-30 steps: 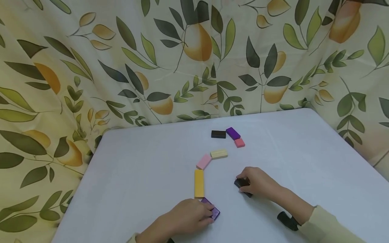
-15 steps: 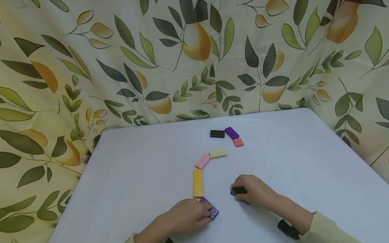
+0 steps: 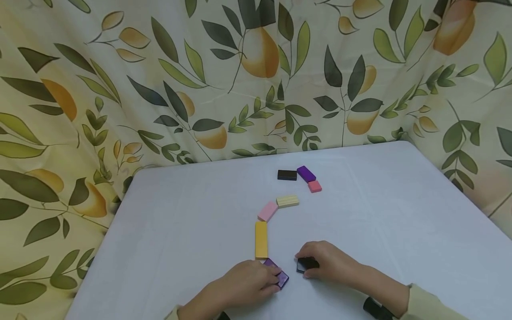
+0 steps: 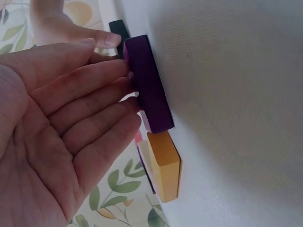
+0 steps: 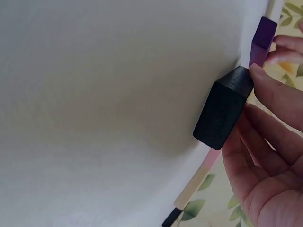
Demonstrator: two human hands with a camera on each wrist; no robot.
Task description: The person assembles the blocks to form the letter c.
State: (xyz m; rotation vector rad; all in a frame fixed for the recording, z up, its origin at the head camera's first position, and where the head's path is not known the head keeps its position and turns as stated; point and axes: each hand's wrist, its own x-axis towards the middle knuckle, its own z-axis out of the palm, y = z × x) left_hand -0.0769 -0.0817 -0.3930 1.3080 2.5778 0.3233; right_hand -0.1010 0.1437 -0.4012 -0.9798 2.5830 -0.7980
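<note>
- Left hand: straight fingers, grip open, touching the purple block beside the yellow block.
- Right hand: grip closed around the black block, right of the purple block.

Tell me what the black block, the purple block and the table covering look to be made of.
Black block: probably painted wood or hard plastic, matte, with crisp edges and no grain showing. Purple block: likely the same, with a smooth, faintly satin face. Table covering: seemingly a white woven cloth, as a fine weave texture shows close up.
</note>
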